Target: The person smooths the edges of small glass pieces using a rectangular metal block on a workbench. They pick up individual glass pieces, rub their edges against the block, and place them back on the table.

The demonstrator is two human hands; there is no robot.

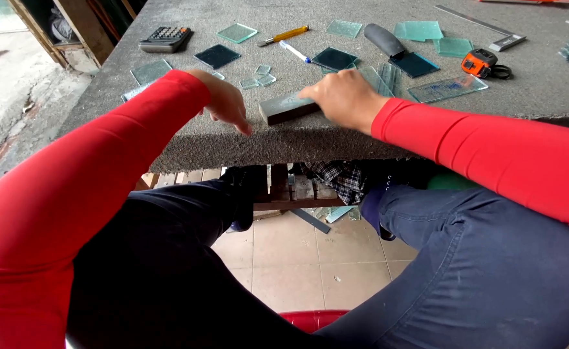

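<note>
I sit at a table [362, 139] with a grey, carpet-like top, and its front edge is just over my knees. My legs in dark blue trousers [465, 271] are under it, above a tiled floor [297, 258], and part of a red stool [313, 318] shows between them. Both my arms have red sleeves [491, 152].

My right hand [346, 97] lies on a grey block [289, 107] near the table edge. The fingers are closed over the right end of the block and hold it; the left end sticks out free. My left hand [225, 103] is just beside this free end, at the very edge of the table. Its fingers are bent and point down, and I cannot tell if they pinch anything.

Behind the hands many glass pieces lie flat on the table: a long clear strip [447, 88], dark squares [217, 56] and some very small clear ones [258, 76]. A tool with a dark handle [384, 40] lies between them. At the far left is a calculator [164, 39], at the far right a metal square [485, 29] and an orange tape measure [480, 63]. A yellow cutter [284, 35] and a white pen [294, 52] lie close together near the middle.
</note>
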